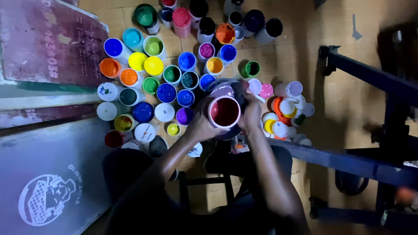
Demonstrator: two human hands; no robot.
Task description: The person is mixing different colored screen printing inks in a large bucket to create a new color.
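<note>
I hold an open white jar of dark red paint (224, 112) between both hands, above the tiled floor. My left hand (201, 123) grips its left side and my right hand (251, 114) grips its right side. Just behind the jar sits a dark round container with a pale purple rim (223, 89). Below my arms a dark stool (204, 182) shows between my knees.
Several open jars of blue, yellow, green and orange paint (154, 67) crowd the floor to the left and behind. A heap of loose lids (285, 115) lies at right. Printing screens (48, 41) lean at left, and a blue metal frame (361, 72) stands at right.
</note>
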